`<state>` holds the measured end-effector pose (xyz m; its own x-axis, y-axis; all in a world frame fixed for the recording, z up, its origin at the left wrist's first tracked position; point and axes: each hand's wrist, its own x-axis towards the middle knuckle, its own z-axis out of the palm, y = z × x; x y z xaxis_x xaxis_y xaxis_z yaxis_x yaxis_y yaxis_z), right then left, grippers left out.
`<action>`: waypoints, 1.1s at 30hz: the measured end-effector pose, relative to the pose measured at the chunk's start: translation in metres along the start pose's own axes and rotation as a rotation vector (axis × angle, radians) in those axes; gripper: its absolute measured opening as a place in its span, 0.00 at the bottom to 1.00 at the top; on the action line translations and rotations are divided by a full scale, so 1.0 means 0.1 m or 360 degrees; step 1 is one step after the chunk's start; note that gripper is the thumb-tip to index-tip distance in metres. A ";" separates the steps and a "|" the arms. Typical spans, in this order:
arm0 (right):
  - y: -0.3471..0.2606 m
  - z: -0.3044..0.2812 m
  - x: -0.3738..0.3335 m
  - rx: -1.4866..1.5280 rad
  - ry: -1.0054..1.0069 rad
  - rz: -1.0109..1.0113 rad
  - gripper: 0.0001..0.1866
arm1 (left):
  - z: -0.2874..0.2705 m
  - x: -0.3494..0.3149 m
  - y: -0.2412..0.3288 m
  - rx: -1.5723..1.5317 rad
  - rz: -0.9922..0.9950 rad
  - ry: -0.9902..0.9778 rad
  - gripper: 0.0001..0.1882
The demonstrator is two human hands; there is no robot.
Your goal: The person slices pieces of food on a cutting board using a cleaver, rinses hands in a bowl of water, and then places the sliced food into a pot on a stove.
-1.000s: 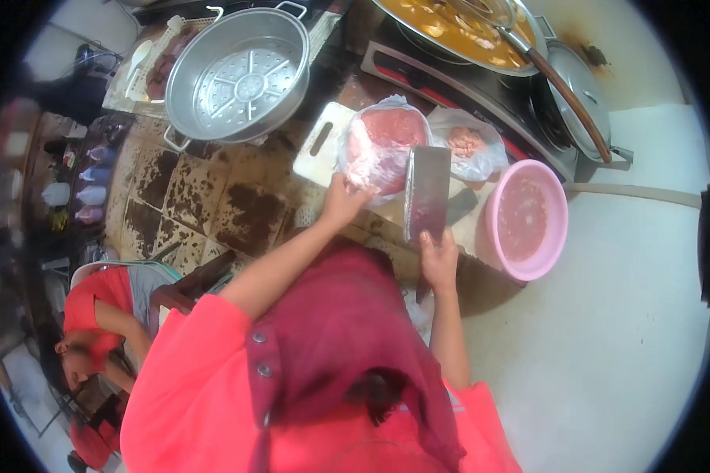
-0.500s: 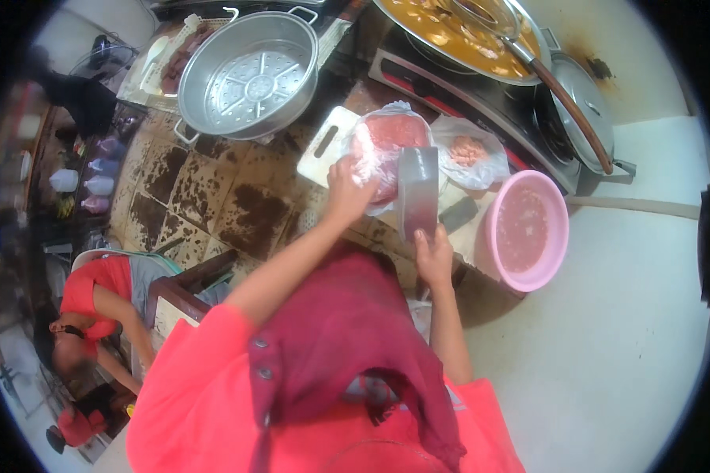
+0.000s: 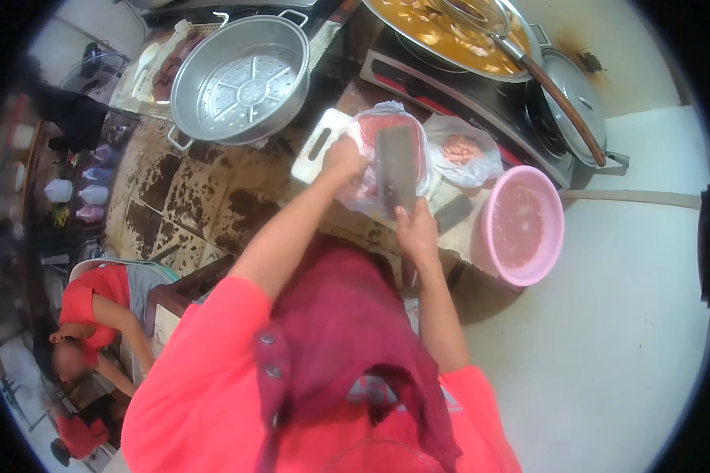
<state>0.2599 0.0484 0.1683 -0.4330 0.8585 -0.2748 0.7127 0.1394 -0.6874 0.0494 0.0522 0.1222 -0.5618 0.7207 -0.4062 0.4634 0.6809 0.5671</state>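
My right hand (image 3: 416, 230) is closed round the handle of a cleaver (image 3: 397, 167), its broad grey blade upright over the raw meat. The pinkish-red ground meat (image 3: 377, 123) lies in a clear plastic bag (image 3: 426, 154) that is spread open. At the bag's left edge, my left hand (image 3: 344, 159) is closed on the plastic; its fingertips are partly hidden. Beneath the bag and beside that hand shows a white cutting board (image 3: 314, 156) with a handle slot. A dark grey flat block (image 3: 454, 213) lies right of the cleaver.
A pink basin (image 3: 562, 229) of cloudy reddish water stands at right. Behind it are a small bag of pale pink pieces (image 3: 460, 148) and a stove (image 3: 442, 98) bearing a large pan of orange-brown stew (image 3: 418, 30). A steamer pot (image 3: 241, 94) sits back left. Another person (image 3: 99, 303) bends at left.
The cleaver and my right hand have shifted left and a little away from me over the meat. My left hand has drawn slightly left and farther off, at the bag's edge.
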 end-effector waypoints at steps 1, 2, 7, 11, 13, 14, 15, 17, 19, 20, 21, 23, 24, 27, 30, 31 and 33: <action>-0.01 0.00 -0.01 -0.0004 0.0005 0.0005 0.14 | -0.04 0.01 -0.01 0.0040 0.0060 -0.0044 0.24; -0.03 0.02 -0.01 -0.0043 0.0005 0.0031 0.13 | -0.04 0.04 -0.07 0.0039 0.0061 -0.0039 0.24; -0.18 0.19 0.05 -0.0068 0.0007 0.0013 0.13 | 0.16 0.20 -0.66 -0.0205 0.0156 0.0361 0.18; -0.11 0.16 0.07 -0.0035 0.0040 0.0049 0.16 | 0.05 0.09 -0.38 -0.0391 0.0194 -0.0042 0.17; -0.14 0.22 0.04 -0.0074 0.0009 0.0059 0.15 | 0.10 0.08 -0.37 -0.0234 0.0249 -0.0027 0.19; -0.21 0.26 0.01 -0.0089 -0.0004 0.0065 0.14 | 0.10 0.11 -0.41 -0.0072 0.0316 -0.0007 0.21; -0.23 0.26 -0.01 -0.0112 0.0009 0.0095 0.13 | 0.05 0.12 -0.32 0.0066 0.0245 -0.0160 0.23; -0.19 0.33 0.03 -0.0130 0.0017 0.0054 0.13 | -0.01 0.16 -0.19 0.0106 0.0202 -0.0188 0.23; -0.16 0.37 0.05 -0.0145 0.0028 0.0011 0.13 | 0.00 0.14 -0.15 0.0165 0.0124 -0.0208 0.23; -0.19 0.40 0.06 -0.0146 0.0025 0.0008 0.14 | 0.00 0.15 -0.21 0.0167 0.0122 -0.0213 0.23; -0.21 0.42 0.06 -0.0146 0.0022 0.0005 0.14 | -0.01 0.15 -0.30 0.0038 0.0208 -0.0143 0.24; -0.28 0.42 0.07 -0.0190 -0.0001 0.0079 0.14 | -0.03 0.16 -0.42 -0.0091 0.0288 -0.0082 0.25; -0.32 0.43 0.08 -0.0235 -0.0022 0.0147 0.13 | -0.04 0.15 -0.46 -0.0151 0.0295 -0.0084 0.25; -0.34 0.50 0.25 -0.0223 0.0065 0.0105 0.14 | 0.00 0.12 -0.53 -0.0259 0.0332 -0.0068 0.26; -0.46 0.61 0.45 -0.0272 0.0109 0.0056 0.14 | 0.08 0.13 -0.61 -0.0296 0.0358 -0.0013 0.26; -0.50 0.64 0.50 -0.0277 0.0103 0.0057 0.14 | 0.11 0.14 -0.65 -0.0285 0.0360 0.0018 0.26; -0.51 0.68 0.54 -0.0324 0.0071 -0.0002 0.15 | 0.15 0.12 -0.71 -0.0442 0.0305 -0.0041 0.26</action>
<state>0.1630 0.0537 0.1425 -0.4122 0.8787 -0.2409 0.8111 0.2335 -0.5362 0.0207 0.0142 0.0662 -0.4634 0.8376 -0.2892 0.3528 0.4737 0.8069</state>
